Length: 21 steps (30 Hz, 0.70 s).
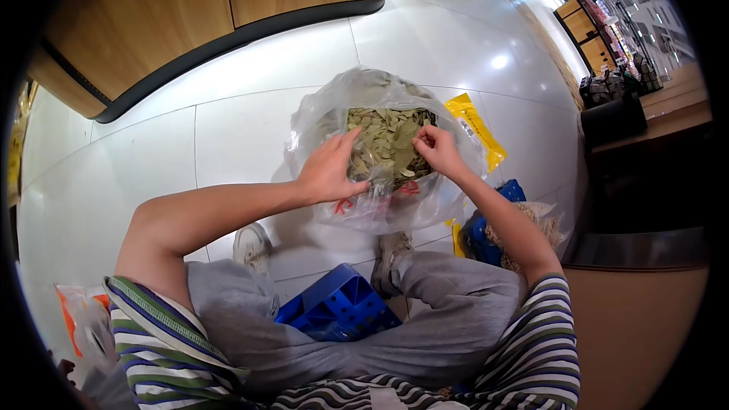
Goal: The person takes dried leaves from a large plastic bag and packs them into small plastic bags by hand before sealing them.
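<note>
A large clear plastic bag (315, 118) with red writing stands on the floor in front of me, its mouth spread wide. Dried greenish-brown leaves (380, 137), which look like bay leaves, fill it. My left hand (330, 169) rests at the left side of the opening, thumb and fingers apart, against the plastic and the leaves. At the right side, my right hand (440, 150) pinches the edge of one larger dried leaf (405, 140) between thumb and fingertips.
Yellow packaging (478, 130) lies right of the bag. A blue crate (338, 300) sits between my legs. Near my right knee are a blue basket (480, 237) and a bag of pale bits (543, 220). Wooden cabinets (152, 23) stand ahead; a brown table (638, 319) is at right.
</note>
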Motion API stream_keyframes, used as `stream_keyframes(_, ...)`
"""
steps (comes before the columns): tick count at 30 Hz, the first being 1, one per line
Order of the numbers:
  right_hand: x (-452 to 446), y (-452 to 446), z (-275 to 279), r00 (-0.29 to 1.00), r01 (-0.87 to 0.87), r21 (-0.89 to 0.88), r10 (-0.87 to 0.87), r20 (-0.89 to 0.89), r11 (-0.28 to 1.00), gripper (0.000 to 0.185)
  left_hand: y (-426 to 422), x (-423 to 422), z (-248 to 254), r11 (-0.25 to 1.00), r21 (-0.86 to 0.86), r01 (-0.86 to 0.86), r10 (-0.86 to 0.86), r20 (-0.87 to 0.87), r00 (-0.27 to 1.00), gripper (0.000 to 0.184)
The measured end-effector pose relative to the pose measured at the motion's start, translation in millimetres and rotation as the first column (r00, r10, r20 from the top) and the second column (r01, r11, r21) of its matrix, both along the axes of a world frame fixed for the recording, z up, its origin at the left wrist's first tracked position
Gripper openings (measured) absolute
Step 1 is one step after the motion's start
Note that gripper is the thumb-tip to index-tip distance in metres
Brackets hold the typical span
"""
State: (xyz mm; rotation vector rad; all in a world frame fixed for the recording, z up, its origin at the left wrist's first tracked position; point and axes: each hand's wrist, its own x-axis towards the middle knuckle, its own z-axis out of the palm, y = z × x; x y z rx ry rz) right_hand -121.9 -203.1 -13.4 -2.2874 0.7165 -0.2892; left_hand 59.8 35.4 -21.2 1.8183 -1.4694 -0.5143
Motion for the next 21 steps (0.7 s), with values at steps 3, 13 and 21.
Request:
stream_keyframes(3, 4, 7, 15, 0.999, -0.03, -0.018, 0.03, 0.028, 0.999, 0.019, -2, 2, 8, 0.997, -0.011, 0.07, -0.07, -0.024, 0.997, 0.101)
stream_keyframes(13, 19, 31, 38, 0.995, -0.098, 0.331, 0.083, 0.058, 0.938, 0.012, -9, -4, 16, 0.969, -0.076, 0.234, -0.237, -0.025, 0.971, 0.101)
stream_keyframes(21, 23, 30, 29, 0.987, -0.109, 0.54, 0.026, 0.159, 0.835, 0.009, -11, -7, 3, 0.971, -0.136, 0.198, -0.197, 0.016, 0.98, 0.1)
